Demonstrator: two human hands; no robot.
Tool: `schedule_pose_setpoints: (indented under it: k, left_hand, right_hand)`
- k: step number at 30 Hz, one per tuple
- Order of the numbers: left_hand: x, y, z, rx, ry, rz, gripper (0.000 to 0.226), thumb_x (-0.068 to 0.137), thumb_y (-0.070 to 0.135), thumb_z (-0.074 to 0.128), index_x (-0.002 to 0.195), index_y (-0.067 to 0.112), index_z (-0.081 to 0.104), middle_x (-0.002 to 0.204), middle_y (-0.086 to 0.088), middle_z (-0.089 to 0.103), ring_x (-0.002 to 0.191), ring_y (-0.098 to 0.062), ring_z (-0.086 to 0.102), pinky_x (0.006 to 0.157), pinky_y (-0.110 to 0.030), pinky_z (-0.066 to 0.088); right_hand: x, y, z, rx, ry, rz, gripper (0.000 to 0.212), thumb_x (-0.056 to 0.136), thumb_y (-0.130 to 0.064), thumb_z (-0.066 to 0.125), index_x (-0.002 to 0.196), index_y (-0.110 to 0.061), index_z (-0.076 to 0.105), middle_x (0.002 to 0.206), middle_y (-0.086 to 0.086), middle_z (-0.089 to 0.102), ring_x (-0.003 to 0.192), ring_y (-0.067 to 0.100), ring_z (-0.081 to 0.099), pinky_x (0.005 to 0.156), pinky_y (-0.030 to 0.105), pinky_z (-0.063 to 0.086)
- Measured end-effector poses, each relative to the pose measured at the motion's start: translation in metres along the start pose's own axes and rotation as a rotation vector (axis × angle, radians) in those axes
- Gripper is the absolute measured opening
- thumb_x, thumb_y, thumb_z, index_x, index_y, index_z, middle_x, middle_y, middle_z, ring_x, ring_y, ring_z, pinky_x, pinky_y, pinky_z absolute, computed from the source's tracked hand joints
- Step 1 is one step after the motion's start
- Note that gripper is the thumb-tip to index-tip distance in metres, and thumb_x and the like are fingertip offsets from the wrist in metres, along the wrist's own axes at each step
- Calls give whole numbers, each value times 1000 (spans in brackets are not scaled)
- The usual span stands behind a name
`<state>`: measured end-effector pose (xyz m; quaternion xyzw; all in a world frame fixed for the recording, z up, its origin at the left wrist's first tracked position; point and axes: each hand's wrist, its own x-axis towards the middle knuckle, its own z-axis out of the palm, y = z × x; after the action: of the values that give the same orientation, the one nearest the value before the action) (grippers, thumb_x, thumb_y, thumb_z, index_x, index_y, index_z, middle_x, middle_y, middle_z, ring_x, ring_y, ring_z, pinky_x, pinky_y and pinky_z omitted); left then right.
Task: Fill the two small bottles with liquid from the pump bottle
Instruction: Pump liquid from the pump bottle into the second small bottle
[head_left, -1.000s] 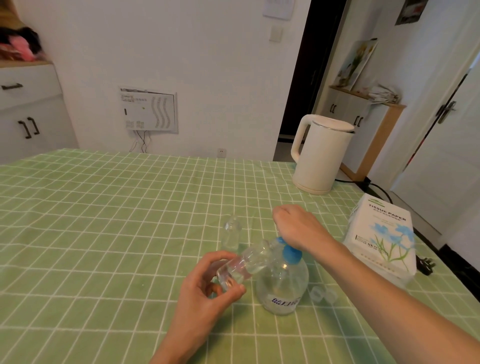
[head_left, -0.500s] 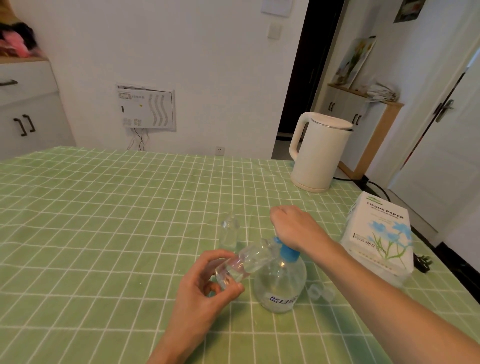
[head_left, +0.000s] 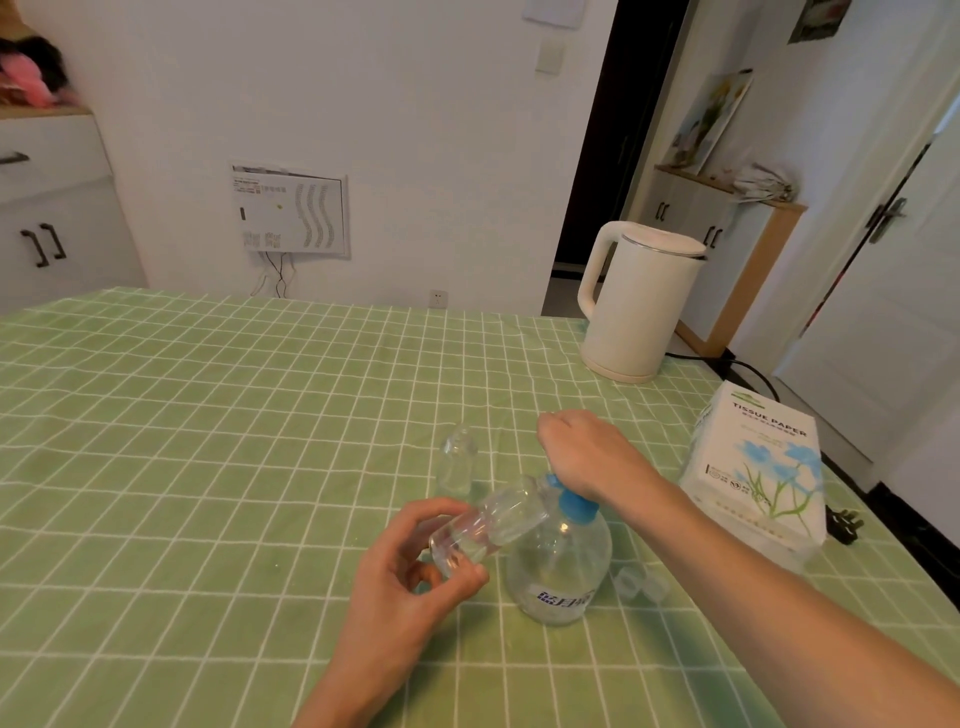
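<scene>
One small bottle (head_left: 485, 525) lies tilted in the left hand (head_left: 410, 571), fingers pinched round its base, long axis rising rightward so its mouth meets the spout of the pump bottle (head_left: 558, 566). The right hand (head_left: 582, 452) curls over the pump head (directly above it). The other small bottle (head_left: 457, 460) stands just behind on the counter (head_left: 208, 467); open room lies leftward.
</scene>
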<state>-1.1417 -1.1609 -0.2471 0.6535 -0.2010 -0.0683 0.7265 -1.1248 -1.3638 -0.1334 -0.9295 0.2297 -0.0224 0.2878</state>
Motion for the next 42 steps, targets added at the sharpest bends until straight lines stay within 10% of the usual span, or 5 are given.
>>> schedule_pose_setpoints:
  k: [42]
  left_hand:
    - [1,-2,-3,18,10,11,54,67,31,88,117,33,67,118,-2,77,97,-26,76,85,-63,59]
  right_hand:
    - [3,-5,-2,-14,35,34,32,95,-33,27,77,-18,48,89,5,56,96,30,50,89,48,44]
